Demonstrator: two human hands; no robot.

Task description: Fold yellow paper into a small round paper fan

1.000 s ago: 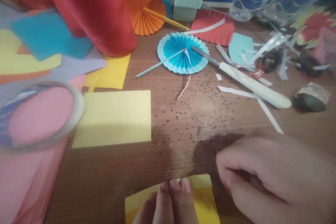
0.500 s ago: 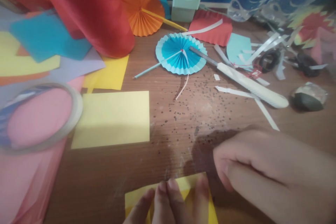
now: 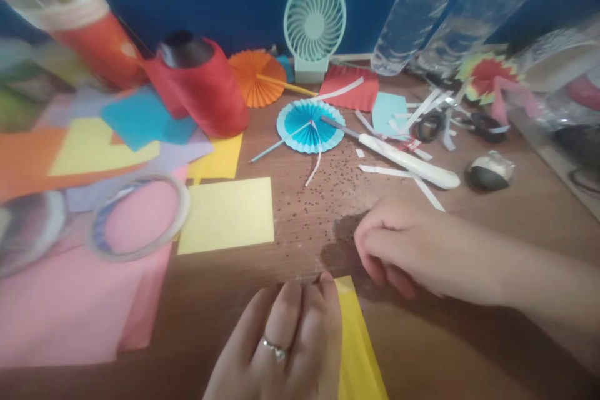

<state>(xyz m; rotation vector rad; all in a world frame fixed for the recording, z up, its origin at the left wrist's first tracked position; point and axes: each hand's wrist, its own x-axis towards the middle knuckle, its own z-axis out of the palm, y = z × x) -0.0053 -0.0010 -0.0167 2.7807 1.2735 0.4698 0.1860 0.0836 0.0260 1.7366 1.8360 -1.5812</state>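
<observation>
At the lower centre, my left hand (image 3: 285,337), with a ring on one finger, presses bent fingers along the far edge of a sheet of yellow paper (image 3: 359,350). The hand covers most of the paper, and only its right strip shows, with a paler corner at the far end. My right hand (image 3: 412,244) rests on the table to the right, apart from the paper. Its fingers are curled under, so what they hold, if anything, is hidden. Ahead of my left hand lies a pale yellow rectangle of paper (image 3: 229,215).
A white-handled knife (image 3: 407,162) touches a blue pleated paper rosette (image 3: 304,131). Tiny dark specks dot the table (image 3: 300,244). Tape rolls (image 3: 182,219) and pink sheets (image 3: 70,319) lie left. Behind stand a red thread spool (image 3: 210,94), small fan (image 3: 316,25) and bottles (image 3: 422,6).
My left hand has moved further over the yellow paper, with fingers more bent, hiding its left part. The view has tilted up and back, showing more behind. My right hand stays curled.
</observation>
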